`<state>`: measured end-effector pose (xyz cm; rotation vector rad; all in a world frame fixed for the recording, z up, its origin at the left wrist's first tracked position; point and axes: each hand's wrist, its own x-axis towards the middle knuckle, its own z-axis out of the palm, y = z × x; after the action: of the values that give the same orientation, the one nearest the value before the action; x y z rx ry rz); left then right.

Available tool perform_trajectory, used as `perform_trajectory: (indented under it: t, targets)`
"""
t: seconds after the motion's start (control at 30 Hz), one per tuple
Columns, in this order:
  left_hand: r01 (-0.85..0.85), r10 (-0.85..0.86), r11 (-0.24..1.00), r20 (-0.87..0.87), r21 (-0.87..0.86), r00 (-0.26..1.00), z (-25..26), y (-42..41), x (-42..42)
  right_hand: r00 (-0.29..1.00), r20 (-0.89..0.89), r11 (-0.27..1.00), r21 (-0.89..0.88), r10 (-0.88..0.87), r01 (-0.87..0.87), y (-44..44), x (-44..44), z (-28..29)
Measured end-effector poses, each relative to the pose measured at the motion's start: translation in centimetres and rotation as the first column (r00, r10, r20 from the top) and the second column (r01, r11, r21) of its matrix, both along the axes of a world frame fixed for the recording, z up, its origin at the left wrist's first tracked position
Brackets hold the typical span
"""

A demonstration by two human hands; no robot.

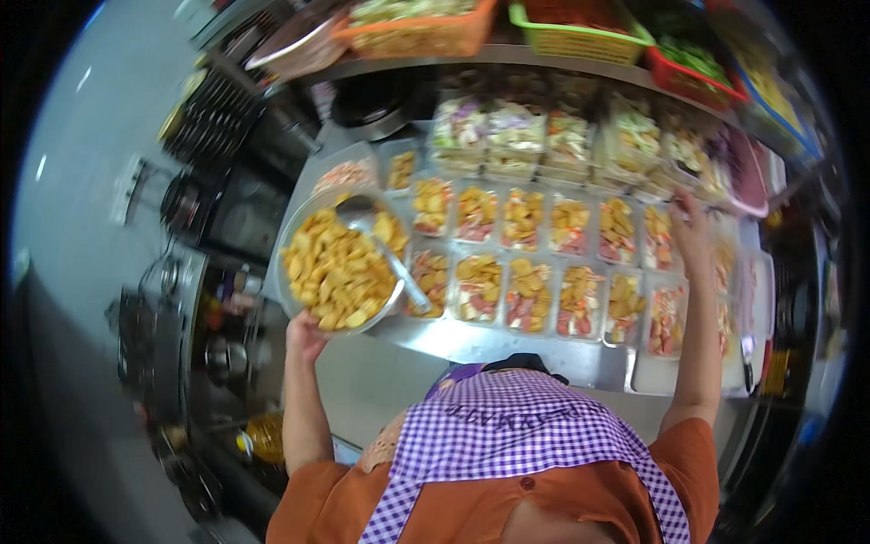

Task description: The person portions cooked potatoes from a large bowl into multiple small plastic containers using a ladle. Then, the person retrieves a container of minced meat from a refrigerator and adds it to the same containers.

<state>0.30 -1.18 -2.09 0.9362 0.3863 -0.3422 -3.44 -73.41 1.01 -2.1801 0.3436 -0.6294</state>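
Note:
My left hand (pixel 309 336) grips the near rim of a large clear plastic bowl (pixel 288 224) at the left of the metal table. The bowl is full of yellow, chunky potato-like pieces (pixel 333 272). A large metal serving spoon (pixel 393 257) leans in it, its handle reaching out over the near rim to the right. My right hand (pixel 690 217) reaches over the far right of the filled containers, fingers bent beside a plastic container (pixel 658 238); whether it holds anything is unclear. Two rows of clear containers, such as one in front (pixel 478 288), hold yellow pieces, pink meat and shreds.
Stacked salad containers (pixel 516 129) stand behind the rows. Above them, a shelf (pixel 503 58) carries an orange basket (pixel 421 30) and a green basket (pixel 584 37). A knife (pixel 748 364) lies at the right on a white board (pixel 659 377). A pink basin (pixel 751 170) stands at back right.

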Motion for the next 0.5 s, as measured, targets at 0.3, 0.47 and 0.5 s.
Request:
perform_trajectory:
  t: [0.3, 0.47, 0.5]
  targets:
    - [0.072, -0.07, 0.997, 0.067, -0.027, 0.995, 0.4, -0.2, 0.1, 0.35, -0.142, 0.296, -0.3, 0.926, -0.907, 39.9, 6.6, 6.9]
    - [0.087, -0.086, 0.995, 0.028, -0.047, 0.996, -1.0, 1.1, 0.4, 0.399, -0.505, 0.182, -0.425, 0.765, -0.887, 47.6, 10.2, 4.8]
    - [0.079, -0.078, 0.996, 0.017, -0.05, 0.997, -1.2, 1.1, 0.4, 0.403, -0.5, 0.172, -0.445, 0.767, -0.879, 48.0, 10.5, 4.5]
